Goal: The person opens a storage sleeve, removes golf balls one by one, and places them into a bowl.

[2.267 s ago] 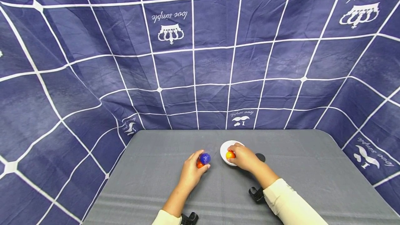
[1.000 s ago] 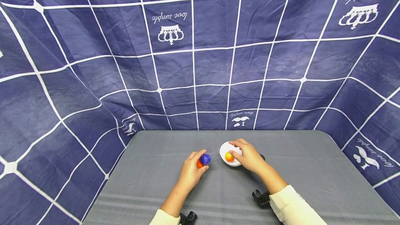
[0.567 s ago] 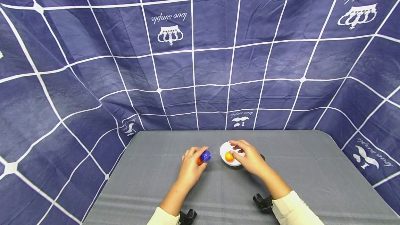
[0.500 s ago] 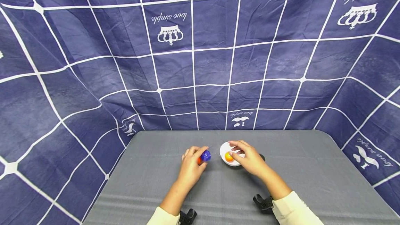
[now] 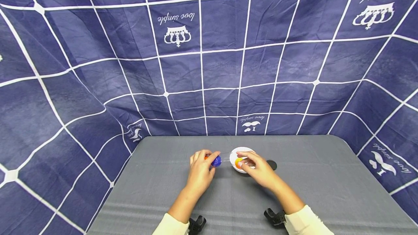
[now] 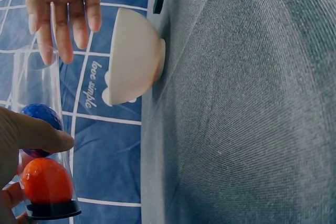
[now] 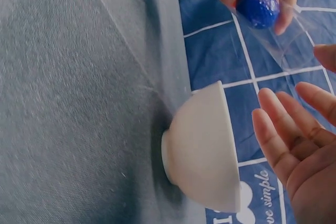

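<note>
Left hand (image 5: 198, 171) grips the clear tube (image 6: 38, 86) — blue ball (image 7: 257, 8), red ball (image 6: 47, 181) in! Right hand (image 5: 261, 171) empty; orange ball (image 5: 238, 161) left in bowl (image 7: 202, 153).

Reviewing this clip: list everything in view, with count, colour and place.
table: 1, grey, under everything
cloth backdrop: 1, blue with white lines and prints, behind and beside the table
bowl: 1, white, on the table
yellow-orange ball: 1, yellow-orange, in the bowl
black disc: 1, black, on the table, right of the bowl
tube: 1, clear, in the left hand
end cap: 1, black, on one end of the tube
orange-red ball: 1, orange-red, inside the tube, by the end cap
blue ball: 1, blue, inside the tube, farther from the end cap
wrist devices: 2, black, one at each wrist
sleeves: 2, cream, on the forearms
left hand: 1, bare, gripping the tube
right hand: 1, bare, over the bowl
</note>
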`<state>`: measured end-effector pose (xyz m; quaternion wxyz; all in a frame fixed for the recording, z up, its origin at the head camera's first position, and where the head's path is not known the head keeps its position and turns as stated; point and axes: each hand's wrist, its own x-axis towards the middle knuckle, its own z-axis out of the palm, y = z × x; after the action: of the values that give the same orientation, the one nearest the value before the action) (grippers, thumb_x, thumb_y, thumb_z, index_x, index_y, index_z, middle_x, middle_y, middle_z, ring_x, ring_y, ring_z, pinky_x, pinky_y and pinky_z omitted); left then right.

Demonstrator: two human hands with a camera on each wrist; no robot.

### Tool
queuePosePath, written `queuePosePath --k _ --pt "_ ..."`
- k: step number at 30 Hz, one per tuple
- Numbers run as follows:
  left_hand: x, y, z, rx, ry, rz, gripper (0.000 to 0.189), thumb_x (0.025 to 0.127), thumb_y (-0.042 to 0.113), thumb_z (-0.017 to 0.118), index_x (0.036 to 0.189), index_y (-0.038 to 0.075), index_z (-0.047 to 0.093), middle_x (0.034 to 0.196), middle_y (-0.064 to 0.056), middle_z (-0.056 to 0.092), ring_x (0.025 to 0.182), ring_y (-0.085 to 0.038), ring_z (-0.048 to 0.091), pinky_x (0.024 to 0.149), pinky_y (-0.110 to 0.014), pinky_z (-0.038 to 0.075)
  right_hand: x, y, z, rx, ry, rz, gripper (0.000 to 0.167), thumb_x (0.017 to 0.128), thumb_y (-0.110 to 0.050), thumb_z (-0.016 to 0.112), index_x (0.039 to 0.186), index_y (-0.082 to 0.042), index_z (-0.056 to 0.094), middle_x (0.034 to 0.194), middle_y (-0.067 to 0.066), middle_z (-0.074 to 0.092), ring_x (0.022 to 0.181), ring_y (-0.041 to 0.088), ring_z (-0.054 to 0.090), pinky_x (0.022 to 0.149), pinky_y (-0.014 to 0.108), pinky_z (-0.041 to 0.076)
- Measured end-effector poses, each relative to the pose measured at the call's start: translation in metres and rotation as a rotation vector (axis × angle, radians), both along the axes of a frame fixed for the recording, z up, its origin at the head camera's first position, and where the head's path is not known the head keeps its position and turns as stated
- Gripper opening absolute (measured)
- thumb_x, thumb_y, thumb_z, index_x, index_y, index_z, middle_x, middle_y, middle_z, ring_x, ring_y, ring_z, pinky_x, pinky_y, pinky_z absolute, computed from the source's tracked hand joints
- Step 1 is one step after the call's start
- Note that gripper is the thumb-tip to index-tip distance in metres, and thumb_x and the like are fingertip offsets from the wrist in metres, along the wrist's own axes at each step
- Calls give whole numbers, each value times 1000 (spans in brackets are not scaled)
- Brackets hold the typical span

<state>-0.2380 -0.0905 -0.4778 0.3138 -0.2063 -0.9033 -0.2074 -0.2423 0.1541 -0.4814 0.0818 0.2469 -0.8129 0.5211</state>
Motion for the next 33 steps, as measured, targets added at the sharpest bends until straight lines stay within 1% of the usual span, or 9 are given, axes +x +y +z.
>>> queuePosePath --k 3,6,10,12,17,22,24,27,33 --pt "0 1 2 -31 31 2 61 66 2 86 121 25 73 110 -4 66 107 -27 58 98 -47 40 2 -3 -2 -36 -56 4 39 96 -11 67 132 2 62 125 21 66 98 9 69 86 21 56" --pt "0 2 2 -57 59 2 63 63 0 85 119 26 73 110 -5 66 107 -28 58 97 -47 39 4 -6 -3 -74 -95 26 41 97 -13 66 134 4 59 125 25 65 98 4 67 85 19 55" --pt "0 3 3 -82 89 -1 63 62 -1 84 118 26 73 109 -6 66 106 -27 58 96 -47 39 6 -8 -5 -131 -134 54 44 97 -11 65 136 7 55 127 29 63 101 1 66 86 17 54" --pt "1 4 4 -96 101 -1 63 62 -1 84 118 26 73 110 -5 66 106 -27 59 96 -47 39 7 -9 -6 -163 -161 58 45 97 -11 65 137 7 54 127 30 62 99 0 67 86 17 54" --pt "1 5 6 -139 128 11 62 64 -2 81 118 28 73 110 -4 65 107 -28 59 96 -47 40 8 -13 -9 -230 -206 62 46 96 -10 67 136 9 53 126 33 61 95 3 69 84 18 56" --pt "2 5 7 -169 143 13 59 68 -3 76 118 28 73 110 -4 65 107 -28 60 97 -48 41 7 -16 -11 -261 -230 67 47 96 -9 66 136 11 52 124 35 60 93 9 71 83 25 59" --pt "2 5 7 -176 153 12 57 69 -3 75 117 27 73 109 -5 65 107 -28 60 97 -48 41 7 -16 -13 -271 -237 76 47 97 -9 65 136 12 52 124 36 60 94 11 72 85 30 60" --pt "2 5 8 -181 163 14 55 70 -3 74 116 27 73 109 -6 65 107 -29 59 97 -49 41 7 -15 -15 -298 -243 100 45 99 -9 62 137 12 51 125 36 59 97 14 73 87 34 60" --pt "3 5 8 -206 167 16 55 70 -3 74 116 26 72 109 -7 65 108 -28 59 98 -49 40 8 -16 -17 -359 -282 139 46 101 -9 59 138 15 47 127 40 55 102 18 73 88 33 60"
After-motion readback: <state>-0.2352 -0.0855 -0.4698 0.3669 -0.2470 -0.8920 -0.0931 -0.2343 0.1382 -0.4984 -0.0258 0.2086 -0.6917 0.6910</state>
